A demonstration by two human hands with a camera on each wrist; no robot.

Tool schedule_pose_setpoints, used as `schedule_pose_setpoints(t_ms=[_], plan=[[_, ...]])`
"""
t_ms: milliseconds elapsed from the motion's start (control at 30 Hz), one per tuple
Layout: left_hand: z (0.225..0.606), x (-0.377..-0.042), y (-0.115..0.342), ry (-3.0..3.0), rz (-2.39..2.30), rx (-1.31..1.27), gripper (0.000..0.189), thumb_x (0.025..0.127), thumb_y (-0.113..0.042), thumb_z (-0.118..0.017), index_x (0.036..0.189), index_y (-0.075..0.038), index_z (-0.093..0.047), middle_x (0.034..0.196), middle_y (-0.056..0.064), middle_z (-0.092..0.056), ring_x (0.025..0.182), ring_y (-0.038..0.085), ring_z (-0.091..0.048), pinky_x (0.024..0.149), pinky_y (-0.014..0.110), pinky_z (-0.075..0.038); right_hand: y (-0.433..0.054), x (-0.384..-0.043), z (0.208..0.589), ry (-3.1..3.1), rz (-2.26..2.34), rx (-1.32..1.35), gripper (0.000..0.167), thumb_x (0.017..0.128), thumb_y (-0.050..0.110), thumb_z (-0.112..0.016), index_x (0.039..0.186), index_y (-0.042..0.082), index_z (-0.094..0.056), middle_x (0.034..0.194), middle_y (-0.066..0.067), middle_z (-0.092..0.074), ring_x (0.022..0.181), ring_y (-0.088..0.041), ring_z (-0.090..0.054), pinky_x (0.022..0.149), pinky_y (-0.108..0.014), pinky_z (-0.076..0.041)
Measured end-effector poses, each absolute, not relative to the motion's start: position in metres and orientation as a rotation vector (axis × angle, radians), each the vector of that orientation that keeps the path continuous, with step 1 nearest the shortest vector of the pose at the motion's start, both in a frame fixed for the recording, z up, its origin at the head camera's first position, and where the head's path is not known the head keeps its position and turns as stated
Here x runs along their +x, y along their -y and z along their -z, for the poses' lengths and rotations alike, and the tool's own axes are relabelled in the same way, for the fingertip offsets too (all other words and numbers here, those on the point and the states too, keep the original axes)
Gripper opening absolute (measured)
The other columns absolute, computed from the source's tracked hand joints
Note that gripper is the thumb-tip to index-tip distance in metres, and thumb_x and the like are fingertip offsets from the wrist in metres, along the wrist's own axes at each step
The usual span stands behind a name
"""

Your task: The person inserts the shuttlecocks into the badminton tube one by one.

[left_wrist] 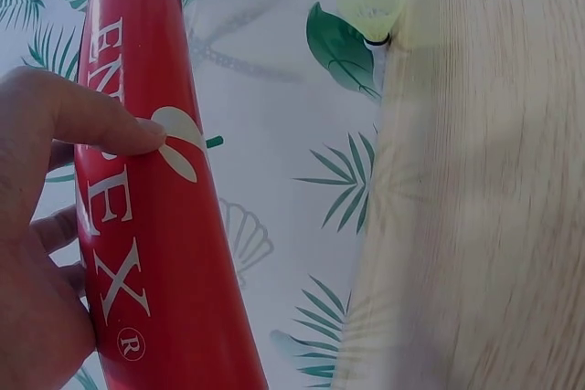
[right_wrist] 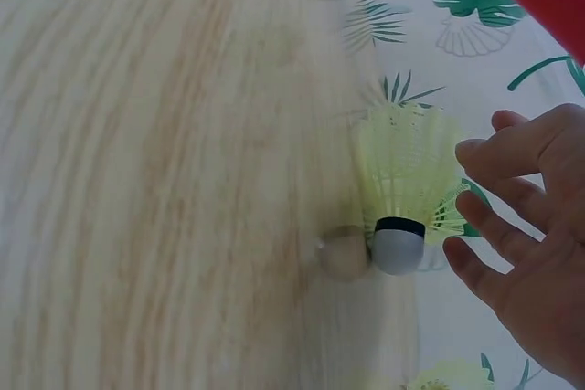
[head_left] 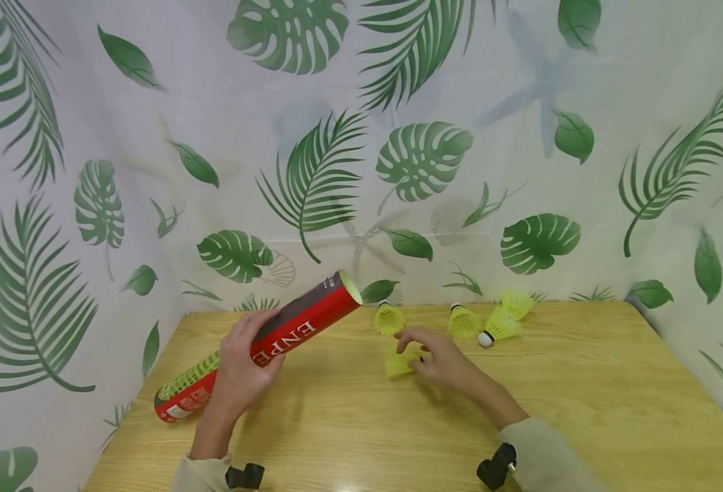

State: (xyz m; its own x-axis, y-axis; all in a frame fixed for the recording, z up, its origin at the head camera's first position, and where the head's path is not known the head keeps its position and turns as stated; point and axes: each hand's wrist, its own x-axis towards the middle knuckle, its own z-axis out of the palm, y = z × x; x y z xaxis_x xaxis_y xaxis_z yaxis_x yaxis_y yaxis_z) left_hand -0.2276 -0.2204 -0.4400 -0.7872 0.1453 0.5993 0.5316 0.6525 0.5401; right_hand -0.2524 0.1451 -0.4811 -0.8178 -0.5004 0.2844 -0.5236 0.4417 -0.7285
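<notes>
A red and dark shuttlecock tube (head_left: 331,304) slants up to the right above the table, its open mouth at the upper end. My left hand (head_left: 241,369) grips it around the middle; in the left wrist view, the thumb or a finger presses along its red side (left_wrist: 164,253). Yellow netting is printed or shows near the tube's lower end. My right hand (head_left: 447,365) hovers at a yellow shuttlecock (head_left: 400,363) lying on the table. The right wrist view shows loosely bent fingers beside this shuttlecock's white cork (right_wrist: 398,249), with a gap between them and nothing held.
Behind the right hand, near the table's back edge, stand two yellow shuttlecocks (head_left: 389,319), one further right (head_left: 463,321). Beside them another shuttlecock (head_left: 500,326) lies on its side against a further yellow skirt (head_left: 517,304). A leaf-patterned cloth (head_left: 423,225) rises behind the wooden table (head_left: 349,424).
</notes>
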Motion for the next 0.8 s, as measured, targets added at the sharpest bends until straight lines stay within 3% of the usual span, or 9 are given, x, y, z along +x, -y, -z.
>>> schedule_pose_setpoints(t_ms=[333,667,800], plan=[[0.442,-0.228,0.224,2.358,0.98,-0.524,0.073,0.071,0.0,-0.087,0.137,-0.016,-0.062,0.135,0.005,-0.06,0.121,0.027,-0.056,0.098,0.058,-0.038,-0.139,-0.253,0.486,2.681,-1.244,1.007,0.033,0.083,-0.022,-0.06,0.093,0.009,-0.067,0.134,-0.018,-0.064,0.129,-0.042,-0.056,0.086,-0.053,-0.053],[0.441,-0.227,0.225,2.355,0.985,-0.509,0.072,0.071,0.0,-0.085,0.138,-0.016,-0.062,0.135,0.007,-0.06,0.123,0.028,-0.055,0.097,0.058,-0.038,-0.147,-0.254,0.492,2.755,-1.107,0.86,0.023,0.086,-0.006,-0.074,0.096,0.014,-0.07,0.111,-0.003,-0.055,0.111,-0.033,-0.059,0.094,-0.05,-0.049],[0.441,-0.227,0.224,2.358,0.979,-0.513,0.072,0.072,-0.001,-0.085,0.138,-0.015,-0.062,0.135,0.008,-0.06,0.123,0.029,-0.055,0.098,0.058,-0.038,-0.159,-0.255,0.494,2.766,-1.097,0.806,0.019,0.087,0.001,-0.077,0.095,0.015,-0.068,0.109,0.0,-0.055,0.1,-0.029,-0.058,0.085,-0.045,-0.049]])
